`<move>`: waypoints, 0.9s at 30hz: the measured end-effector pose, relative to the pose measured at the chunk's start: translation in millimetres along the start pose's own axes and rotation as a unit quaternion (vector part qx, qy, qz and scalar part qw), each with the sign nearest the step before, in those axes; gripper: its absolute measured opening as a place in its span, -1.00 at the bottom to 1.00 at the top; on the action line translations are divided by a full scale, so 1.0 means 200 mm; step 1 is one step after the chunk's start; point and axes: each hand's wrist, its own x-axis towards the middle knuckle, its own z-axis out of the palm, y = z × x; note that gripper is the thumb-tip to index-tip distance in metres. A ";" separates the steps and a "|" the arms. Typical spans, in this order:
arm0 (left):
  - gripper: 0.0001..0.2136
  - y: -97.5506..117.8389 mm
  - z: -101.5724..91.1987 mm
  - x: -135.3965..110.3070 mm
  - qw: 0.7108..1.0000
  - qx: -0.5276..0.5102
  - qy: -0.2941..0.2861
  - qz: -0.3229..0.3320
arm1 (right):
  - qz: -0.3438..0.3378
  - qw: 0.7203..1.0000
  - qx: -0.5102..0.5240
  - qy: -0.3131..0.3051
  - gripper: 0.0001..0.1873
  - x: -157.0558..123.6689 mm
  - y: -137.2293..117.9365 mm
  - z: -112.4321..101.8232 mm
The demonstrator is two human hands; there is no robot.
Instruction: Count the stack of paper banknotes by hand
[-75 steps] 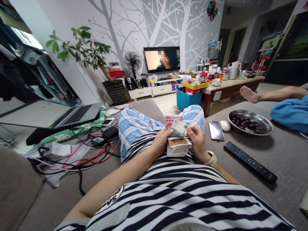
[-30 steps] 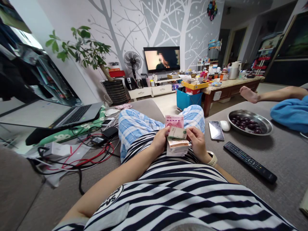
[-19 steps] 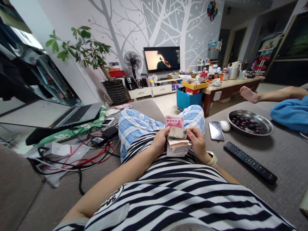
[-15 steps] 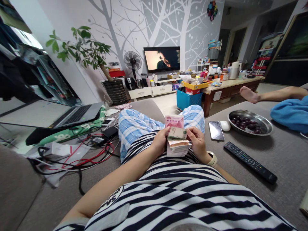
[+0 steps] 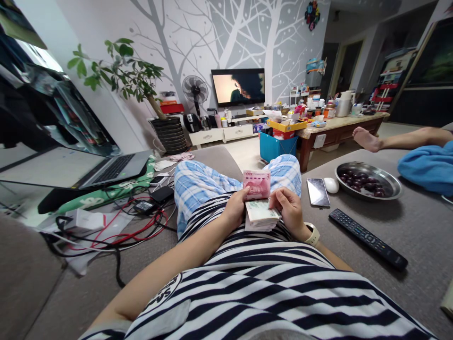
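Observation:
A stack of banknotes (image 5: 262, 212) lies over my lap, with a pale green note on top of the lower part. Its upper part is a pink 100 note (image 5: 256, 184) standing up toward my knees. Along the left edge my left hand (image 5: 235, 208) grips the notes, thumb on the pink one. My right hand (image 5: 288, 210), with a pale watch on the wrist, has its fingers curled in at the right edge of the green note. Whether its fingertips pinch that note or only touch it is partly hidden.
To the right lie a phone (image 5: 318, 192), a white mouse (image 5: 331, 185), a remote control (image 5: 368, 239) and a metal bowl (image 5: 392, 192) of dark round fruit. Another person's bare foot (image 5: 368, 140) is beyond. Tangled cables (image 5: 116, 245) and a laptop (image 5: 113, 169) are at left.
The brownish 50 note held up between my hands has folded down out of sight, and the orange note is covered. The pink note now shows more fully and a green note lies on top.

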 end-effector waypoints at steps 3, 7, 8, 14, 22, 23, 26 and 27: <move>-0.62 0.00 0.01 0.00 1.000 0.010 0.020 0.007 | -0.003 1.000 -0.004 -0.004 -0.57 0.00 0.00 0.00; -0.68 0.01 0.02 -0.02 0.999 0.023 0.014 0.017 | -0.007 0.999 -0.035 0.019 -0.53 0.02 0.00 -0.01; -0.69 0.02 0.02 -0.03 0.999 0.026 0.013 0.020 | -0.003 0.999 -0.043 0.026 -0.51 0.02 0.00 -0.01; -0.65 0.02 0.02 -0.03 0.999 0.039 0.004 0.010 | 0.032 0.996 -0.069 0.042 -0.48 0.04 0.01 -0.02; -0.67 0.01 0.02 -0.03 0.999 0.040 -0.001 0.009 | 0.025 0.994 -0.094 0.042 -0.53 0.03 0.01 -0.02; -0.67 0.01 0.02 -0.02 0.999 0.042 0.000 0.013 | 0.023 0.994 -0.096 0.043 -0.53 0.03 0.01 -0.02; -0.66 0.01 0.02 -0.02 0.998 0.049 0.009 0.028 | 0.019 0.994 -0.098 0.045 -0.52 0.03 0.01 -0.02; -0.66 0.01 0.02 -0.02 0.998 0.050 0.011 0.033 | 0.018 0.994 -0.098 0.045 -0.52 0.03 0.01 -0.02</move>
